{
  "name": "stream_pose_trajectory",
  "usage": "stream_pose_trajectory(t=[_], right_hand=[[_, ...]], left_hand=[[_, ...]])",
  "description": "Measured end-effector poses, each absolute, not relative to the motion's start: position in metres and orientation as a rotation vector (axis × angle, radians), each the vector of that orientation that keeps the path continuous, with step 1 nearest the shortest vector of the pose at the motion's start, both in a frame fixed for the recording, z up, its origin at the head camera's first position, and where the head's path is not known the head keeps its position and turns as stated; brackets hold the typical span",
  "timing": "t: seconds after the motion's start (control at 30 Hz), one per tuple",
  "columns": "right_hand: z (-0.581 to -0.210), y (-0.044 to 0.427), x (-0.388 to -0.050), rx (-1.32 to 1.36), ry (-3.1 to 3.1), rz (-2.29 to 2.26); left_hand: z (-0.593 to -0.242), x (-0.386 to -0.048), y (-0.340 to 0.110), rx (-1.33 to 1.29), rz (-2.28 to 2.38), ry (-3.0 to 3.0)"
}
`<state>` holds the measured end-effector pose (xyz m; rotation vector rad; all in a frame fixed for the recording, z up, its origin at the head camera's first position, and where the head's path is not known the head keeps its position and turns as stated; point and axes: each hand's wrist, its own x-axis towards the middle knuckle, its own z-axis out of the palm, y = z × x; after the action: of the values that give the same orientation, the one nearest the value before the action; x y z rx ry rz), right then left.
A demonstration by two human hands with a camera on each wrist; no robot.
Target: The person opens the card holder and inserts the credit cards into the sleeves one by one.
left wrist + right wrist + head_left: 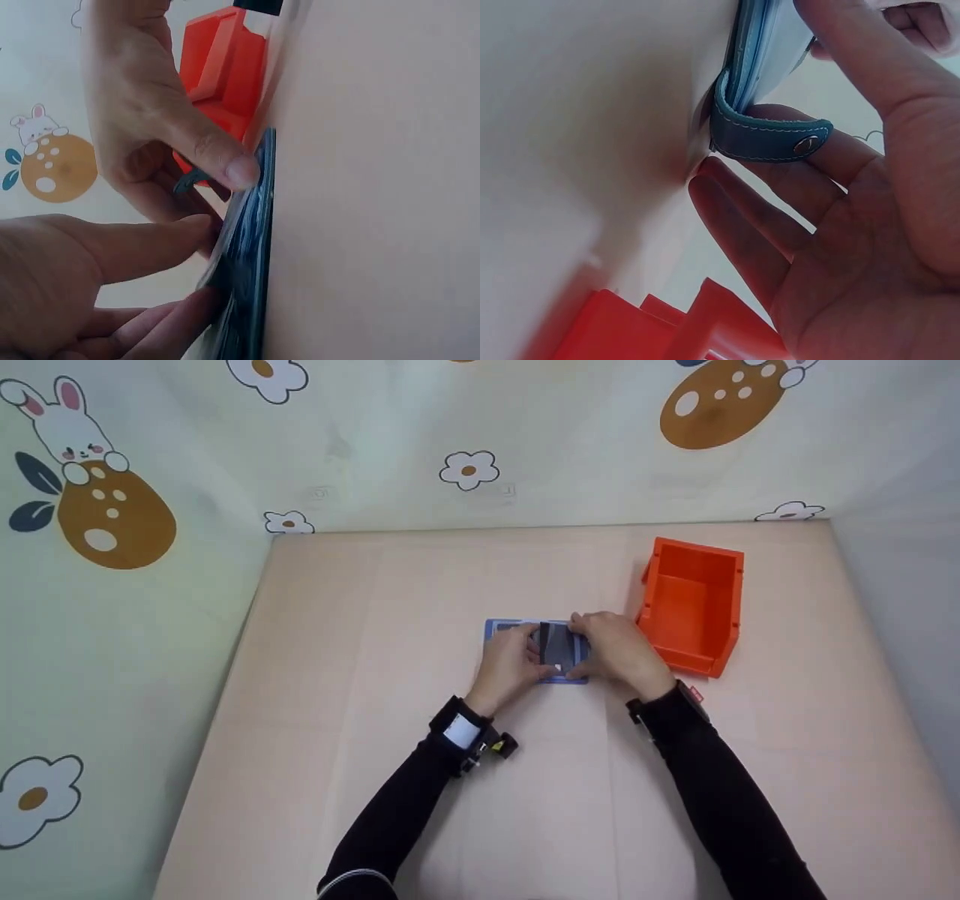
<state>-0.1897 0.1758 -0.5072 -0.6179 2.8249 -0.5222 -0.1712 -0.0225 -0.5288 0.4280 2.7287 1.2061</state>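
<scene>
A blue card holder [489,630] with clear inner sleeves [559,649] lies spread on the table. Its short stitched strap with a metal snap [808,145] sticks out, unfastened. My left hand [510,660] pinches the thin sleeves between thumb and fingers [161,251], lifting their edges. On the holder's right side, my right hand [619,652] grips the edge, its thumb [241,171] on the sleeves. Some of its fingers [742,232] lie behind the strap. What the sleeves contain cannot be made out.
An orange-red plastic bin [694,607] stands just beyond my right hand, its inside visible. The pale table [360,607] meets a patterned wall covering [390,472] at the back and left. Both wrists wear black straps with devices [461,731].
</scene>
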Motion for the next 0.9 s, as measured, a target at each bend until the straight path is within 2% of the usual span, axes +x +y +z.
stream_pose_trajectory(t=[0.47, 0.9], right_hand=[[-0.505, 0.179, -0.191, -0.629, 2.826, -0.535], [-0.507, 0.175, -0.189, -0.597, 2.819, -0.497]], left_hand=[[-0.524, -0.169, -0.018, 0.558, 1.141, 2.733], [-0.518, -0.173, -0.032, 0.562, 0.985, 2.766]])
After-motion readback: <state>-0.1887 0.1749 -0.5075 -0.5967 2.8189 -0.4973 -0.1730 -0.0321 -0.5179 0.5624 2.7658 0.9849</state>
